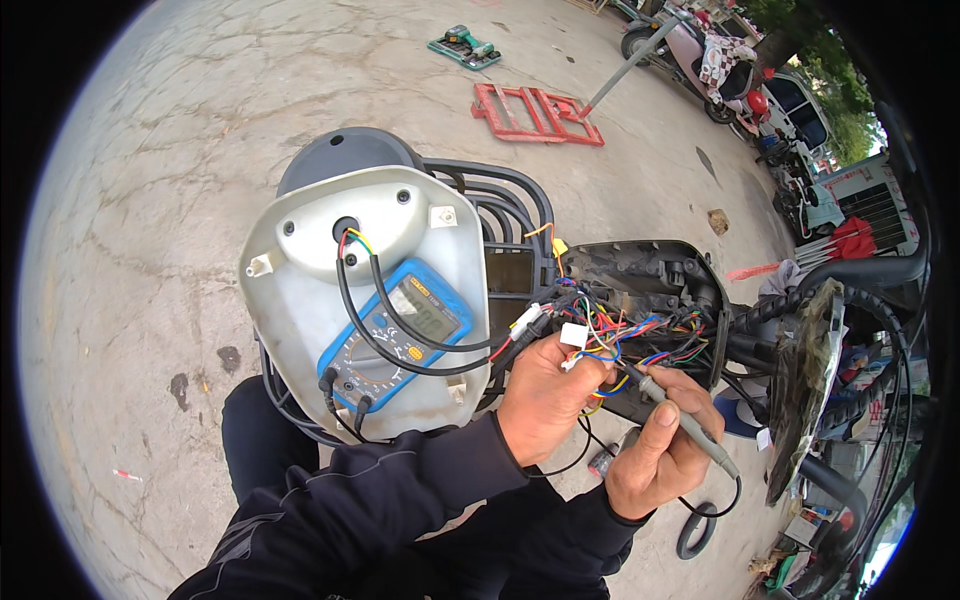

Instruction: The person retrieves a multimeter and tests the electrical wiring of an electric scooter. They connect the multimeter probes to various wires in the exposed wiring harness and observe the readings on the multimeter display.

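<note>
My left hand [545,395] pinches a small white connector [568,362] in a tangle of coloured wires [620,330]. My right hand [660,450] grips a grey test probe [695,425], its tip among the wires. A blue multimeter [437,287], its display too small to read, lies on an upturned pale plastic panel [270,320], with two black leads plugged in. Thick black cables run from the panel's centre hole across the meter toward the bundle. The wires lie over an open black housing [700,300] on the vehicle, beside a black tubular rack [520,195].
A red metal frame [510,110] with a pole and a green power tool [465,40] lie on the cracked concrete [170,200]. A parked pink scooter [690,60], other vehicles and clutter line the right. A black ring [697,530] lies on the ground below my right hand.
</note>
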Action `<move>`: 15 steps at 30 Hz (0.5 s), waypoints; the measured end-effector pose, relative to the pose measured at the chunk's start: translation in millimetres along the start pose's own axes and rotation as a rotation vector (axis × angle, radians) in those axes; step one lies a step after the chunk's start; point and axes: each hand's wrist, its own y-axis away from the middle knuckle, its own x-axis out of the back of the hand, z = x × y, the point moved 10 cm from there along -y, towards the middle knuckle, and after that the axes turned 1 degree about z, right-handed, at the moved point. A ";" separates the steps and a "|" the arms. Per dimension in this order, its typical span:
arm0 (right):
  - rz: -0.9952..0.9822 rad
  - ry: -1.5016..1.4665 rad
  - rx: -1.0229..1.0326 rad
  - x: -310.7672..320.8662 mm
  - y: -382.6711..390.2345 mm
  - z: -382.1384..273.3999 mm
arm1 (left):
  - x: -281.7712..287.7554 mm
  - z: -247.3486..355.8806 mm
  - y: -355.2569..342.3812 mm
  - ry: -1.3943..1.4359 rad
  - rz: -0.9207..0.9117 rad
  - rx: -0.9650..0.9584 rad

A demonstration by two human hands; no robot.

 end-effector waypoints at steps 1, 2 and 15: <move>0.004 -0.005 -0.007 1.4 0.1 1.5 | 0.1 -2.0 -0.3 -0.018 0.009 0.015; 0.018 -0.046 -0.034 3.6 1.7 4.1 | -2.0 -1.7 -0.2 0.028 -0.001 0.006; 0.321 -0.129 -0.071 48.4 18.2 0.0 | -2.6 -1.8 3.4 0.058 -0.022 -0.036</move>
